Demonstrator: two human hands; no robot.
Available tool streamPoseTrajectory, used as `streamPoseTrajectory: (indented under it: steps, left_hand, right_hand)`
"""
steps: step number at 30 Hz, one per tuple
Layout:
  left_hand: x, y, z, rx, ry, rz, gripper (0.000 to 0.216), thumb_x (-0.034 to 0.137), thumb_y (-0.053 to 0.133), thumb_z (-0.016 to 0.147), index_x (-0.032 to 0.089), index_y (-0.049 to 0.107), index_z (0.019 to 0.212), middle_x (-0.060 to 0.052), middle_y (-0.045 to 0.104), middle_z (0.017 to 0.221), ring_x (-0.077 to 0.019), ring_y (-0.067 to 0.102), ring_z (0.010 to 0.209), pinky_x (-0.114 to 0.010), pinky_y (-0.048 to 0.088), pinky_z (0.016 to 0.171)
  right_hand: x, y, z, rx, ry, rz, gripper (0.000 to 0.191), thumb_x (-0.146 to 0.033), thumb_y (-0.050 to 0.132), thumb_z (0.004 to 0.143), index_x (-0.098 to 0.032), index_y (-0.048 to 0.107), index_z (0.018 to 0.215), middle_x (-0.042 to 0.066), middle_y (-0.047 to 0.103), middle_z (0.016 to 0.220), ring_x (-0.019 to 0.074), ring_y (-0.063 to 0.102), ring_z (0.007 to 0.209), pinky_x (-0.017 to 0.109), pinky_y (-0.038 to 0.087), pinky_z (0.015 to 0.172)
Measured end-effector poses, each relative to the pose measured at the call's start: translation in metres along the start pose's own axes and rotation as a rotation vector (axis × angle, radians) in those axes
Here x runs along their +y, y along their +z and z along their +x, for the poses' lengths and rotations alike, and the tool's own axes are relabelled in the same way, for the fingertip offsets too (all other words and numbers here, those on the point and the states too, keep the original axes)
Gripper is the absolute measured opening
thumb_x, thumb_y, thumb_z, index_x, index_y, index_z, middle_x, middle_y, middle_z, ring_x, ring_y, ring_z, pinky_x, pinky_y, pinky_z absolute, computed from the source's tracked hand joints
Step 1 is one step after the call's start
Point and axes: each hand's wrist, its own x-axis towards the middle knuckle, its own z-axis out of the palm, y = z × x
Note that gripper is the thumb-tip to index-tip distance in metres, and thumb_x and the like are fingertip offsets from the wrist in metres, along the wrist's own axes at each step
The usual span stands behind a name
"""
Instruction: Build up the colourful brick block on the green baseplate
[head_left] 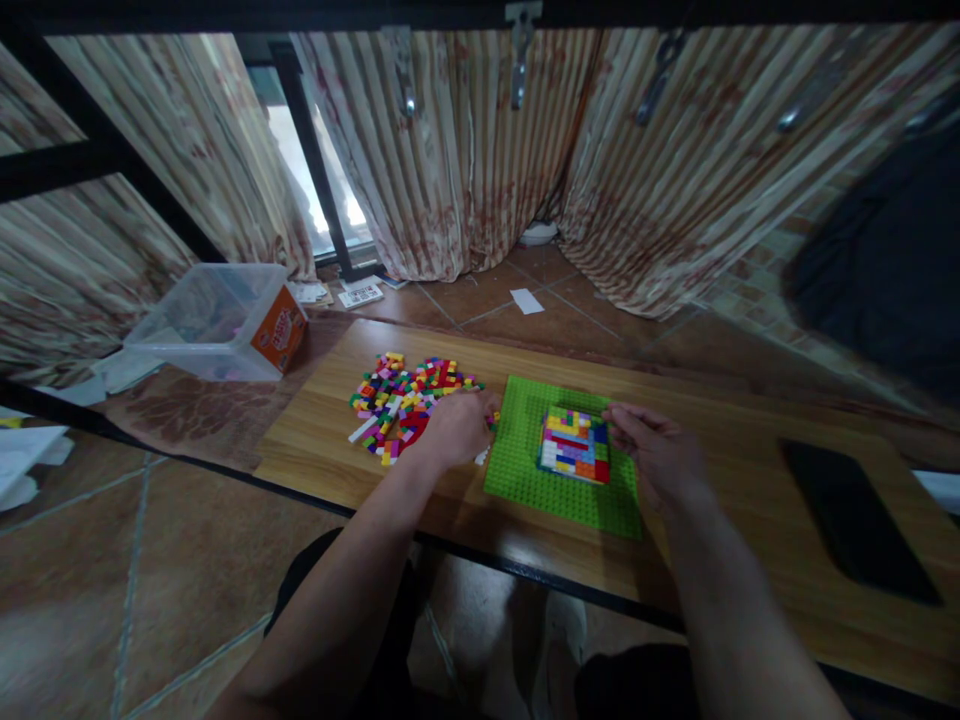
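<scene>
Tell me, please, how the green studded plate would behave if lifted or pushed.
The green studded plate looks thin and broad, so it may bend slightly. The multicoloured brick block near its middle probably adds weight there. Lying flat on the wooden table, the plate seems unlikely to roll.

Light is dim; the window (301, 185) glares white. The right end of the table (750, 450) looks dark, soft and stretched.

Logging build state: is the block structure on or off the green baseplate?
On: the green baseplate shows along several sides of the block structure.
</scene>
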Motion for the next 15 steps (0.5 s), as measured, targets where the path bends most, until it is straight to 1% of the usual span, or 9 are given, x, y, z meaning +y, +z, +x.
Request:
streamPoseTrajectory:
  steps: [4, 8, 11, 15]
  left_hand:
    - [0.0006, -0.0003, -0.0006, -0.001, 0.026, -0.005, 0.026, 0.016, 0.057, 0.078, 0.02, 0.07, 0.1, -0.006, 0.073, 0.096, -0.0193, 0.067, 0.092, -0.027, 0.051, 0.083]
    - [0.0017, 0.0026, 0.0002, 0.019, 0.036, 0.071, 0.023, 0.016, 0.055, 0.078, 0.018, 0.068, 0.097, -0.007, 0.072, 0.094, -0.0198, 0.067, 0.088, -0.028, 0.051, 0.08]
    - [0.0039, 0.0059, 0.0008, 0.025, 0.017, 0.13, 0.024, 0.017, 0.053, 0.08, 0.017, 0.067, 0.1, -0.009, 0.072, 0.094, -0.0218, 0.067, 0.09, -0.03, 0.052, 0.08]
    - [0.0069, 0.0084, 0.0007, 0.029, 0.016, 0.137, 0.027, 0.017, 0.049, 0.084, 0.017, 0.066, 0.106, -0.01, 0.072, 0.096, -0.023, 0.068, 0.095, -0.031, 0.052, 0.082]
  right_hand:
    - [0.0002, 0.0003, -0.0003, -0.009, -0.021, -0.003, 0.033, -0.045, 0.084, 0.054, -0.022, 0.075, 0.077, 0.003, 0.073, 0.075, 0.0121, 0.061, 0.061, 0.024, 0.049, 0.053]
    - [-0.0003, 0.0008, -0.0012, -0.011, -0.014, 0.001, 0.031, -0.043, 0.084, 0.055, -0.022, 0.076, 0.077, 0.003, 0.073, 0.075, 0.0114, 0.06, 0.061, 0.023, 0.048, 0.054]
    - [-0.0012, 0.0013, -0.0023, -0.004, -0.008, 0.006, 0.03, -0.041, 0.083, 0.055, -0.022, 0.076, 0.077, 0.002, 0.073, 0.075, 0.0106, 0.06, 0.062, 0.023, 0.048, 0.056]
    - [-0.0017, 0.0014, -0.0033, 0.0, -0.005, 0.01, 0.031, -0.041, 0.084, 0.055, -0.021, 0.076, 0.077, 0.002, 0.073, 0.074, 0.0103, 0.059, 0.062, 0.022, 0.047, 0.056]
